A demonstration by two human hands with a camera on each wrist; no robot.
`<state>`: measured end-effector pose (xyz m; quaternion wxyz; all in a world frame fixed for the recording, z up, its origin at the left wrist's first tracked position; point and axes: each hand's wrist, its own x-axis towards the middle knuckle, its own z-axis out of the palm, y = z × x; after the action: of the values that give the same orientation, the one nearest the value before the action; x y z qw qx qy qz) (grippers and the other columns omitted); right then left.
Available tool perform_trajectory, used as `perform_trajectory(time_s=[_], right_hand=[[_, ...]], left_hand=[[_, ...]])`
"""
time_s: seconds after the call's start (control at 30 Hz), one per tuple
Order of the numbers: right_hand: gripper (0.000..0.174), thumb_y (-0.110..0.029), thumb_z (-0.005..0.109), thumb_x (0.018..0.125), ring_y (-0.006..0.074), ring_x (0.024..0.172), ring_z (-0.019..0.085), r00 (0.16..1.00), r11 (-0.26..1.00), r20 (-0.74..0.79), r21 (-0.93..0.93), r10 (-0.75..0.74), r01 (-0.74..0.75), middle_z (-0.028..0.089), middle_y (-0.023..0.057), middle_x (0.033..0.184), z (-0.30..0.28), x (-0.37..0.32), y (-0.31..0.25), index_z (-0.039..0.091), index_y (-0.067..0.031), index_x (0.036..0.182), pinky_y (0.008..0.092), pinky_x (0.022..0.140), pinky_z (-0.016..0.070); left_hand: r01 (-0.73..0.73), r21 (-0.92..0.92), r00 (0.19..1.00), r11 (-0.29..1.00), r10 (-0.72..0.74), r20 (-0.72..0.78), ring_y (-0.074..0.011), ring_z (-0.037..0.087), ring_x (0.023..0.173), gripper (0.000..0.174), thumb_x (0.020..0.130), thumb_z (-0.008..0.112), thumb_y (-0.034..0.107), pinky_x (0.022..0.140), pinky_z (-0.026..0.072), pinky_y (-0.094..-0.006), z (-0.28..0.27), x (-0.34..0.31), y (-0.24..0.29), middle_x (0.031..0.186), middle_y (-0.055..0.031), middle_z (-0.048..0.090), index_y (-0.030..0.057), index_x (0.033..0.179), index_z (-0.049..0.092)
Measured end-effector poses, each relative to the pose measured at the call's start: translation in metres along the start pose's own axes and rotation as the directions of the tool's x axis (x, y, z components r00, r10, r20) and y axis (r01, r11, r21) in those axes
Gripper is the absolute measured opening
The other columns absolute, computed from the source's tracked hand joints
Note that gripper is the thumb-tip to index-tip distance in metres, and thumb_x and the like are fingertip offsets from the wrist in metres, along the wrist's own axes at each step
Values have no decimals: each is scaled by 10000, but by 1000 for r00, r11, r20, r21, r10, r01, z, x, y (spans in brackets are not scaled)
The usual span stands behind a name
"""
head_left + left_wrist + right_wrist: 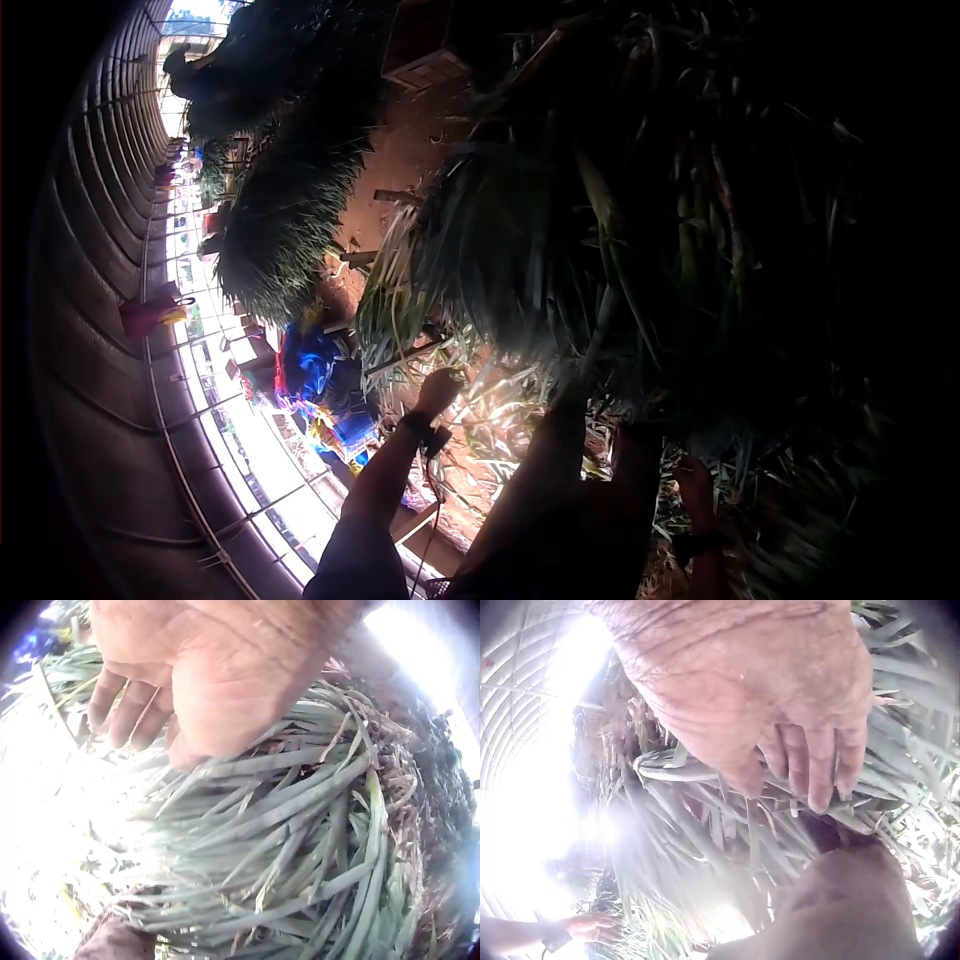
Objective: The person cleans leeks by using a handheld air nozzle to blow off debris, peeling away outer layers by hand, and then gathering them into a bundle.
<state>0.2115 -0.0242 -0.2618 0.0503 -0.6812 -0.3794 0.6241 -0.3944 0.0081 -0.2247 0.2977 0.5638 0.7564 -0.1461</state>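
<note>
Item: heap of long green onion leaves [300, 825], at 5 o'clock from the left hand [210, 667].
Left hand: palm spread, fingers loose and apart, holding nothing, just above the leaves.
Right hand [765, 697]: fingers laid on the leaves at its 6 o'clock; whether they clasp any cannot be told.
Blue sacks [310, 365]: 9 o'clock, head view.

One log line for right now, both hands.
left hand: open, above green leaves | right hand: fingers resting on leaves
</note>
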Motion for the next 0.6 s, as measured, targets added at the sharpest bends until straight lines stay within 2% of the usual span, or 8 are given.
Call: perform_trajectory(time_s=[0.07,0.13,0.2,0.27,0.33,0.4,0.43,0.6], right_hand=[[371,-173,717,913,220,1047,678,1000,998,-19,-69,-15,13,723,149,1087,13,8,-3,669,-13,1244,368,898,528],[368,-165,708,919,226,1062,676,1000,1000,-11,26,10,-10,721,150,1101,32,19,-21,661,-2,1246,370,912,525],[330,-147,692,932,231,1065,676,996,992,2,92,84,-84,720,152,1109,44,24,-88,649,21,1214,373,914,525],[324,-166,692,945,259,1070,685,979,981,-68,-36,-190,188,718,170,1121,66,50,-103,651,7,1215,377,907,529],[326,-151,690,953,294,1080,689,964,968,-100,-84,-245,237,714,174,1123,80,69,-160,652,-9,1244,390,929,531],[337,-147,697,951,334,1098,678,879,890,-195,-241,-435,387,701,179,1155,95,99,-215,648,-26,1261,410,946,532],[361,-151,700,949,353,1119,667,805,816,-239,-376,-544,440,688,185,1196,101,117,-242,638,-39,1287,421,957,531],[688,-245,727,927,417,1270,557,639,676,-299,-548,-708,493,500,265,1447,114,220,-338,413,-37,1503,463,1013,495]], left_hand=[[23,156,999,987,-19,-30,-359,684,922,186,898,643,216,817,549,-475,-25,54,-12,991,-168,703,52,929,724],[-357,398,918,845,396,-17,-369,679,944,214,902,642,248,822,536,-502,-44,116,-47,995,-184,686,47,921,713],[56,8,978,998,-53,-204,-378,673,1006,298,897,653,285,834,529,-517,-64,176,-52,1061,-205,685,58,1086,696],[62,216,987,975,-28,-156,-400,660,1070,488,887,652,288,863,528,-521,-119,220,-21,1165,-228,680,75,1323,600],[-57,21,922,998,61,-382,-449,644,1059,499,944,573,241,857,537,-508,-134,265,-35,1168,-247,675,53,1403,516],[-117,91,878,989,145,-456,-453,627,1121,523,951,552,269,904,526,-501,-160,294,-17,1215,-256,664,51,1424,501],[152,16,957,988,-143,-251,-434,601,1186,546,960,534,265,937,510,-505,-181,297,3,1317,-263,613,67,1464,465],[-13,-10,950,1000,9,-311,-454,601,1172,684,879,601,175,920,510,-534,-182,327,-8,1322,-285,599,99,1525,385]])
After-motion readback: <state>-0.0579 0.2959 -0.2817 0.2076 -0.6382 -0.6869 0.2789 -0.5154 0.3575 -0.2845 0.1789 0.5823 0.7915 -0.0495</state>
